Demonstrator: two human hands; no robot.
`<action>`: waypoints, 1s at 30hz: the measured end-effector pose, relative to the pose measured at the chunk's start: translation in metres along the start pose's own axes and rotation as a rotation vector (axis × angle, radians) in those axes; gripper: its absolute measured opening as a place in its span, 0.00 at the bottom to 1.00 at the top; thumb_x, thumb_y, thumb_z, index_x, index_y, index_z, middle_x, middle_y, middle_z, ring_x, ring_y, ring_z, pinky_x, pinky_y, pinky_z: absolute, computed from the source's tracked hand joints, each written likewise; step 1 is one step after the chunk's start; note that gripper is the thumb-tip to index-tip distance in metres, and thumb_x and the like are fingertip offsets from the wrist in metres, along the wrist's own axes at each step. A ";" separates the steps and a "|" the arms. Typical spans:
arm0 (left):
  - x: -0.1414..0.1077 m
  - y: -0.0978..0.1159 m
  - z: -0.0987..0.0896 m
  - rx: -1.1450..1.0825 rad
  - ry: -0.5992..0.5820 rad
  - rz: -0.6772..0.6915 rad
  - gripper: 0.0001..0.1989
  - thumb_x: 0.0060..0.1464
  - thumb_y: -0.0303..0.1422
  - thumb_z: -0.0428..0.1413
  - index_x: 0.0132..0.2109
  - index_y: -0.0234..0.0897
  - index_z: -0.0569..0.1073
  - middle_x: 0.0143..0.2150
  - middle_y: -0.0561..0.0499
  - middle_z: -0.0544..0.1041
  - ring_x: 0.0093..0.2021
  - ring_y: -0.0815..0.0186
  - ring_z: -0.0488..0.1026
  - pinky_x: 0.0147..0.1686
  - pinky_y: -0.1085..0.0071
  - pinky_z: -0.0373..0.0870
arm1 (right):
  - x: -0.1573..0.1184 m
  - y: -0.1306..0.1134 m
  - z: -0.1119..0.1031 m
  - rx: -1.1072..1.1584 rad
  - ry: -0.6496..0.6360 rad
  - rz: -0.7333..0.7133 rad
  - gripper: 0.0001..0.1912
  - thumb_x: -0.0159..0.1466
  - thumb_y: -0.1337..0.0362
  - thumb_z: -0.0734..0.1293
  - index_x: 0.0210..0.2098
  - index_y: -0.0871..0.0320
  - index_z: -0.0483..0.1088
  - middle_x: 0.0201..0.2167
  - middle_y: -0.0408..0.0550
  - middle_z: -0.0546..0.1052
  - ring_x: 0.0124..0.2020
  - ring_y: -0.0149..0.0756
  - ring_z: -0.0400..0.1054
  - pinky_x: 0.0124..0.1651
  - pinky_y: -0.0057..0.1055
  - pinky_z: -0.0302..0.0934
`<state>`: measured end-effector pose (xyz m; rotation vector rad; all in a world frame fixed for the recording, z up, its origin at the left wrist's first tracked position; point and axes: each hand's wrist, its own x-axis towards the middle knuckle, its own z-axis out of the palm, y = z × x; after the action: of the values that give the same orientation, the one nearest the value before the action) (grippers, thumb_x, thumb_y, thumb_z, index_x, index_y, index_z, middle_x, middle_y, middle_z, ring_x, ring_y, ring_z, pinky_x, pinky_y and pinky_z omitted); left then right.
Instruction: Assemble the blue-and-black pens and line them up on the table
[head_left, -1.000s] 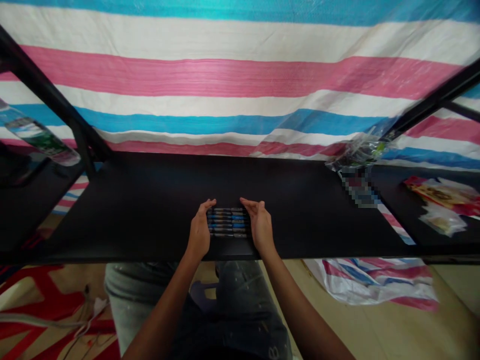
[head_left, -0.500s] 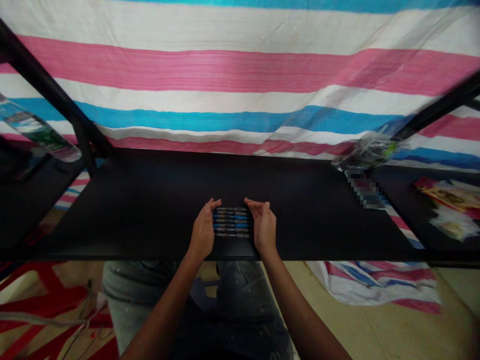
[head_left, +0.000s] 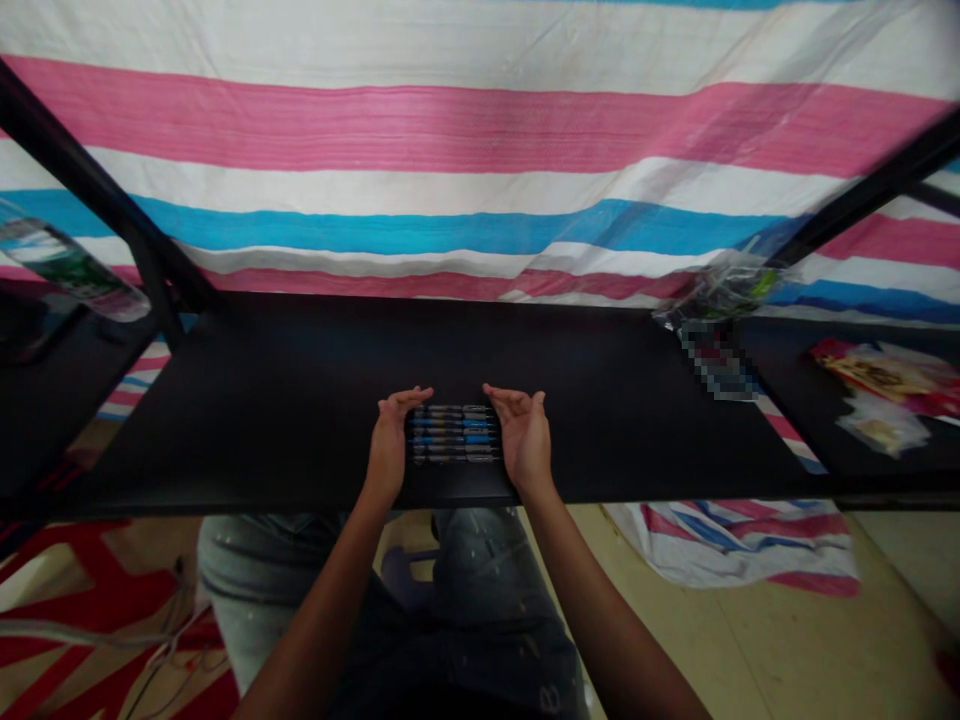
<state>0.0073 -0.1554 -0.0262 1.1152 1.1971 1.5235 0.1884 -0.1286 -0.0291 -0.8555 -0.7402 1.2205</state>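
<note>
Several pens [head_left: 452, 434], dark and blue with clear parts, lie side by side in a neat stack of rows on the black table [head_left: 315, 400], near its front edge. To their left stands my left hand [head_left: 390, 440], fingers stretched out and palm turned inward, with a small gap to the pen ends. My right hand [head_left: 525, 435] is at the opposite ends, also with fingers extended and thumb up. It is close to the pen tips; whether it touches them I cannot tell. Neither hand grips a pen.
A plastic bottle [head_left: 75, 270] with a green label is at the left, beyond a black frame bar. A clear plastic bag [head_left: 724, 290] and a blurred-out flat item [head_left: 718, 360] lie at the table's right end. Food packets [head_left: 885, 380] rest further right. Striped sheeting [head_left: 450, 130] hangs behind.
My left hand has moved slightly left, away from the pen ends, so the space between my hands is wider. The whole view has shifted a little.
</note>
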 end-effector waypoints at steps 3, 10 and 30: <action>0.003 0.000 -0.002 -0.111 0.017 -0.015 0.31 0.68 0.53 0.31 0.46 0.38 0.71 0.50 0.41 0.81 0.62 0.58 0.71 0.68 0.50 0.56 | 0.000 -0.001 0.001 -0.008 -0.011 -0.008 0.28 0.67 0.39 0.58 0.33 0.55 0.76 0.38 0.51 0.82 0.51 0.45 0.76 0.66 0.50 0.58; -0.003 -0.003 0.000 0.103 0.010 0.038 0.31 0.69 0.51 0.34 0.46 0.38 0.76 0.52 0.42 0.79 0.63 0.57 0.69 0.68 0.52 0.57 | -0.001 0.001 0.002 -0.036 0.003 -0.017 0.28 0.66 0.39 0.60 0.33 0.56 0.76 0.37 0.51 0.82 0.49 0.45 0.76 0.64 0.49 0.60; -0.009 0.006 0.002 0.158 0.034 0.079 0.30 0.70 0.49 0.34 0.44 0.38 0.76 0.49 0.43 0.80 0.62 0.57 0.70 0.67 0.53 0.59 | -0.002 0.001 0.003 -0.054 -0.007 -0.041 0.26 0.66 0.39 0.60 0.34 0.56 0.74 0.35 0.50 0.81 0.47 0.45 0.77 0.62 0.48 0.62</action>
<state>0.0107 -0.1641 -0.0216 1.2577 1.3298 1.5329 0.1848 -0.1295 -0.0281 -0.8769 -0.7960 1.1718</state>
